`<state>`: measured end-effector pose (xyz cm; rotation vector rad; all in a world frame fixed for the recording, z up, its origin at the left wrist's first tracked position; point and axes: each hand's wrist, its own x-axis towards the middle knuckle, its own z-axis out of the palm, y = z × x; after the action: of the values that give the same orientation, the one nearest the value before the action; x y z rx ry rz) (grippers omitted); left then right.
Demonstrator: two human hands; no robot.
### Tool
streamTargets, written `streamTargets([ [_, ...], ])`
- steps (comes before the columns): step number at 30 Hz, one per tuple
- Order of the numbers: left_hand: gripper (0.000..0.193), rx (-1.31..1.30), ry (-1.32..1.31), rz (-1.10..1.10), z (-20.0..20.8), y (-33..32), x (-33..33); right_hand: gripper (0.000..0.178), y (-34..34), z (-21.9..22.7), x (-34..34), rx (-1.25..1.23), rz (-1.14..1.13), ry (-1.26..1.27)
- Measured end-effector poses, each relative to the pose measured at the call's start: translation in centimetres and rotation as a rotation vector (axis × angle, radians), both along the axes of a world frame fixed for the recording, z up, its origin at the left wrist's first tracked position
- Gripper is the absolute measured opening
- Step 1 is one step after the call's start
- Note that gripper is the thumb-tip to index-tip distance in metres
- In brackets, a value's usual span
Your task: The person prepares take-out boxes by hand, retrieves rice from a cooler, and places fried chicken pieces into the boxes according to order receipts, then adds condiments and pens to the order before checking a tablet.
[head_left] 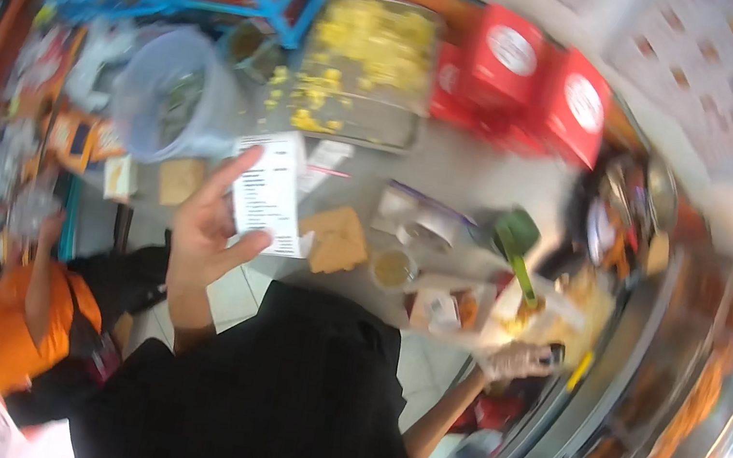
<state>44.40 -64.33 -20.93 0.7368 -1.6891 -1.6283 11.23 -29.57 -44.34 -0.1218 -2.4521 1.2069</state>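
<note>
My left hand (pixel 208 236) is closed on a white printed slip of paper (pixel 269 197), fingers behind it and thumb on its front, raised over the near edge of the metal table (pixel 349 162). At the right, my right hand (pixel 515 358) wears a clear plastic glove and is closed round a small dark-ended object (pixel 552 356), too blurred to name. Just beyond that hand lies crumpled pale paper (pixel 557 317) with a green-handled scoop (pixel 523 257) across it. An open box (pixel 445 310) with brown food sits left of the glove.
A tray of yellow pieces (pixel 374 44) and red boxes (pixel 505 52) stand at the back. A clear bucket (pixel 170 91) is at left, a brown paper packet (pixel 335 238) in the middle. Fried food fills a display case (pixel 676 421) at right. A person in orange (pixel 16 324) works at left.
</note>
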Motion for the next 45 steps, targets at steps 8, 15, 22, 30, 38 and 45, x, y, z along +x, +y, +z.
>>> streamTargets([
  [8, 0.072, 0.115, 0.126, 0.302, -0.4, -2.0, 7.3, 0.048, -28.8, 6.2, 6.9, -0.129, 1.051, -0.577],
  [15, 0.071, 0.177, 0.135, 0.361, -1.2, -0.8, 11.8, 0.031, -49.1, 4.8, 17.1, 0.665, 1.453, 0.175],
  [22, 0.072, 0.176, 0.117, 0.520, -1.3, 0.9, 16.0, 0.023, -62.4, 4.1, 35.9, 0.220, 2.238, -0.114],
  [30, 0.073, 0.081, 0.029, 0.648, -0.6, 3.2, 18.8, 0.035, -64.2, -3.6, 42.1, 0.780, 2.128, 0.120],
  [38, 0.076, 0.119, 0.049, 0.513, -0.8, 2.1, 17.4, 0.024, -63.0, 8.3, 34.4, 0.631, 2.032, -0.084],
  [45, 0.075, 0.009, 0.059, 0.402, -0.3, 0.2, 13.1, 0.025, -55.1, 10.5, 26.3, -0.558, 1.615, -0.526],
])
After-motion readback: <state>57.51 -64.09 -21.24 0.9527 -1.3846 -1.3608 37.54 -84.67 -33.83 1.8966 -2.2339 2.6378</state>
